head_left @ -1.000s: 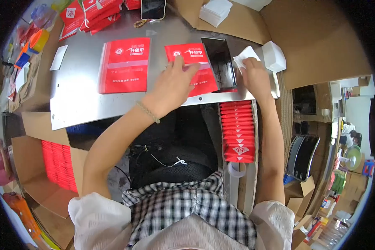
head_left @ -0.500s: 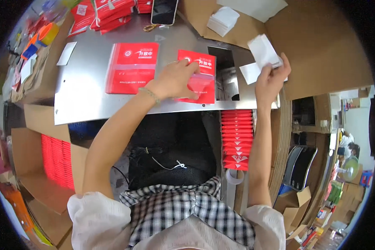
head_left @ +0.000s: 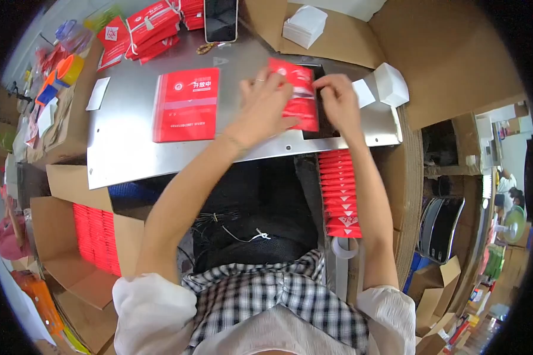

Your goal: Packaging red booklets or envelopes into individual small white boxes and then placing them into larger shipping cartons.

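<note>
If the pinched right hand (head_left: 340,102), contents unclear, tugs, the half-open left hand (head_left: 263,107) could lose its flat red plastic packet (head_left: 304,109).

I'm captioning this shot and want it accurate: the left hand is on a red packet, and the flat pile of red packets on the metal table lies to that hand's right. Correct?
Not quite: the flat pile of red packets on the metal table lies to the left of the left hand, as the head view shows. That hand is indeed on a red packet.
</note>
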Motion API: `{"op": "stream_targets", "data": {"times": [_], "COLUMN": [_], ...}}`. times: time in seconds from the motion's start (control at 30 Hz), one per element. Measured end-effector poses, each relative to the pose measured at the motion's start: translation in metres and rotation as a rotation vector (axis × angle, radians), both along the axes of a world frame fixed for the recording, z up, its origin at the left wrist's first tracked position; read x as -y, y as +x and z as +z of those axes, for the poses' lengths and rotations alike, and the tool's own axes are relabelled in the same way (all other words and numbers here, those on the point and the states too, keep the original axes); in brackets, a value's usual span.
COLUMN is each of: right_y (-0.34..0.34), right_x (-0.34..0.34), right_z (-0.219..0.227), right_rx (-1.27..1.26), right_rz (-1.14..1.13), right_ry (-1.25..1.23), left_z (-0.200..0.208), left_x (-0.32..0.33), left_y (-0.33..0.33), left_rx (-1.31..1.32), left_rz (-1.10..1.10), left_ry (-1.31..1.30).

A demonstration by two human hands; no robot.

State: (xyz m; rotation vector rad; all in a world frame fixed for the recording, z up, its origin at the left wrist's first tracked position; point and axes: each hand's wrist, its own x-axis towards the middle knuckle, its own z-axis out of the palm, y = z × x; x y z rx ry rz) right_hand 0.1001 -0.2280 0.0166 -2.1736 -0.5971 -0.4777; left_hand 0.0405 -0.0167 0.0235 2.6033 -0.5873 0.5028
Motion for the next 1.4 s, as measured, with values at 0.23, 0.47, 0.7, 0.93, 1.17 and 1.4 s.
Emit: {"op": "stream_targets", "data": {"times": [0.23, 0.47, 0.7, 0.93, 1.17, 1.4], "right_y": [0.064, -0.008, -0.006, -0.088, -0.141, -0.136], "right_x": [0.172, 0.098, 0.1, 0.009, -0.066, -0.042], "right_z": [0.018, 0.021, 0.013, 0.108, 0.025, 0.028], "right_rx": [-0.227, 0.049, 0.058, -0.271, -0.793, -0.173], "right_rz": [-0.346, -0.21, -0.15, 0.191, -0.012, -0.231], "right_ry": [-0.13, -0.273, -0.026, 0.172, 0.638, 0.699], "left_z": [-0.027, -0.031, -0.009, -0.009, 0.013, -0.008], "left_x": [0.09, 0.135, 0.068, 0.013, 0.003, -0.141], "left_y": [0.029, -0.018, -0.051, -0.043, -0.069, -0.05], "left_rx": [-0.087, 0.052, -0.287, -0.702, -0.557, -0.099], "left_rz": [-0.125, -0.413, -0.222, 0.006, 0.114, 0.381], "left_ry": [-0.274, 0.13, -0.941, -1.414, -1.204, 0.14]}}
